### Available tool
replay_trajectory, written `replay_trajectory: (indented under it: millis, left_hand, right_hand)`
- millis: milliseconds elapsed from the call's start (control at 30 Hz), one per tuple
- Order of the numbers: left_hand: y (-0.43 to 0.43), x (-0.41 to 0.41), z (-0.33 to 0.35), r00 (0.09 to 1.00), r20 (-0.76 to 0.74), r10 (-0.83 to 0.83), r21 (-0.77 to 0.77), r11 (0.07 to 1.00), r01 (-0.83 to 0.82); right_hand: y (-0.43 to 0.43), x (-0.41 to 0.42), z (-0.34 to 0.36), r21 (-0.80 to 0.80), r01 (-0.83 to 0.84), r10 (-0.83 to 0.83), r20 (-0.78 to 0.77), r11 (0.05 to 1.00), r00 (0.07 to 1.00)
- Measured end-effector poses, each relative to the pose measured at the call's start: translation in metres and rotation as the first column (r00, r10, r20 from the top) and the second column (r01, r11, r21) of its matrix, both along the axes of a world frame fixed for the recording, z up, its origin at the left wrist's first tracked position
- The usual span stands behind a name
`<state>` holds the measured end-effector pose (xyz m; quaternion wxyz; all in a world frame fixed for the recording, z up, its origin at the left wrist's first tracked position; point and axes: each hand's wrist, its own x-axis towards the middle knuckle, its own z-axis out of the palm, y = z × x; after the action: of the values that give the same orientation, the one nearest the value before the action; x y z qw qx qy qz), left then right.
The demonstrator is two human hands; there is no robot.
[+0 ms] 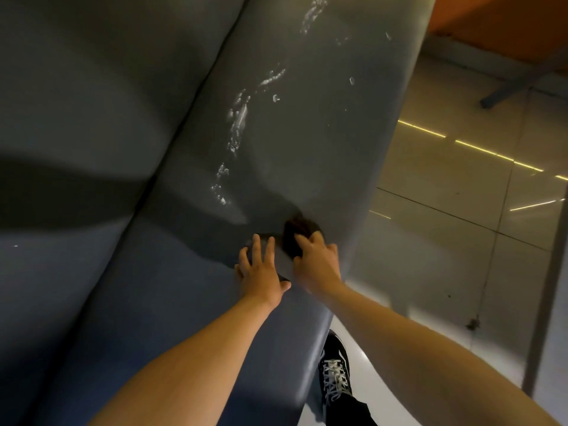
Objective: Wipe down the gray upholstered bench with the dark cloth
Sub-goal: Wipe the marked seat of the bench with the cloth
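You are wiping the seat of the gray upholstered bench [307,133], and you are working at its near end. Your right hand [316,262] is bearing down on the dark cloth [295,232], its fingers [307,241] curling over the bunched fabric and gripping it against the padding. The cloth is sitting on the seat just beside the front edge. Your left hand [261,272] is lying flat beside it, fingers spread and holding nothing, bracing you on the cushion.

By my reading, the wipe is only beginning: white foamy streaks [238,124] are running in a broken line up the middle of the seat, well ahead of the cloth, with a few stray spots nearer the front edge. The next move is calling for a long push forward and slightly left, carrying the cloth through that line while you are keeping pressure even.

The seat ahead is giving you open room the whole way. On your left the seam is marking where the backrest [92,87] is rising, so the cloth is likely needing to be worked into that crease. On your right the cushion is rounding off to the tiled floor [445,210], and the cloth could slip over there. Your shoe [335,373] is standing close against the bench front, and a table base [507,87] is waiting farther along the aisle.
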<state>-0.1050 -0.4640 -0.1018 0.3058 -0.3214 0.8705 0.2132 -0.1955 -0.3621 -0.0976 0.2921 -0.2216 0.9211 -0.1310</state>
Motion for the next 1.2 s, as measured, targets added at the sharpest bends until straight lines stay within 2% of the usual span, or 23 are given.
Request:
replay_trajectory:
  millis: [67,133,200,300,367,433,500,600,733,833,933,967,1067,1133,1200]
  left_hand:
    - [-0.001,0.001,0.000,1.000,-0.016,0.003,0.005,1.000,-0.003]
    - [-0.002,0.002,0.001,1.000,-0.011,-0.015,0.011,1.000,0.015]
    - [-0.004,0.000,0.003,0.999,0.019,-0.041,0.002,0.999,0.041]
    - [-0.004,-0.002,0.004,0.999,0.034,-0.043,-0.023,0.999,0.044]
    - [-0.002,-0.003,0.005,0.999,0.038,-0.033,-0.011,0.999,0.033]
    - [-0.001,-0.004,0.005,0.999,0.046,-0.029,-0.008,1.000,0.030]
    - [-0.001,-0.004,0.004,0.999,0.037,-0.018,-0.011,1.000,0.018]
    - [-0.001,-0.003,0.001,1.000,0.015,-0.021,-0.033,0.999,0.022]
    - [0.003,-0.009,0.004,0.999,0.037,-0.007,-0.046,0.999,0.009]
    - [0.009,-0.020,0.007,0.996,0.067,-0.056,-0.071,0.996,0.061]
    - [0.020,-0.035,0.007,0.955,-0.042,-0.294,-0.100,0.952,0.289]
    - [0.027,-0.041,0.006,0.940,-0.091,-0.329,-0.079,0.943,0.323]
    - [0.050,-0.062,0.002,0.955,-0.141,-0.262,-0.041,0.965,0.259]
    - [0.063,-0.070,0.001,0.976,-0.099,-0.192,-0.050,0.981,0.188]
    - [0.071,-0.069,-0.001,0.980,-0.047,-0.194,-0.070,0.979,0.190]
  right_hand:
    - [0.007,0.007,0.002,-0.022,-0.161,0.161,-0.031,0.987,0.987]
    - [0.018,-0.010,-0.005,0.014,-0.184,0.185,-0.094,0.983,0.978]
    - [0.030,-0.039,-0.014,0.091,-0.093,0.104,-0.132,0.992,0.986]
    - [0.034,-0.067,-0.009,0.170,0.137,-0.118,-0.116,0.976,0.986]
    - [0.022,-0.060,-0.005,0.149,0.233,-0.225,-0.073,0.961,0.972]
    - [0.009,-0.038,-0.003,0.071,0.256,-0.258,0.025,0.964,0.966]
    - [0.002,-0.007,-0.001,-0.002,0.151,-0.150,0.086,0.989,0.985]
    - [0.005,0.025,0.006,-0.081,-0.060,0.065,0.053,0.995,0.996]
    - [0.024,0.006,-0.002,-0.012,-0.182,0.182,-0.049,0.983,0.982]
    - [0.039,-0.040,-0.014,0.022,-0.053,0.054,-0.050,0.998,0.997]
    - [0.053,-0.087,-0.018,0.027,0.168,-0.166,-0.066,0.985,0.984]
    - [0.055,-0.093,-0.018,0.021,0.237,-0.236,-0.053,0.971,0.970]
    - [0.052,-0.074,-0.017,-0.059,0.405,-0.403,0.054,0.912,0.914]
    - [0.059,-0.044,-0.018,-0.125,0.459,-0.445,0.126,0.880,0.887]
    - [0.073,-0.019,-0.020,-0.180,0.493,-0.459,0.200,0.851,0.865]
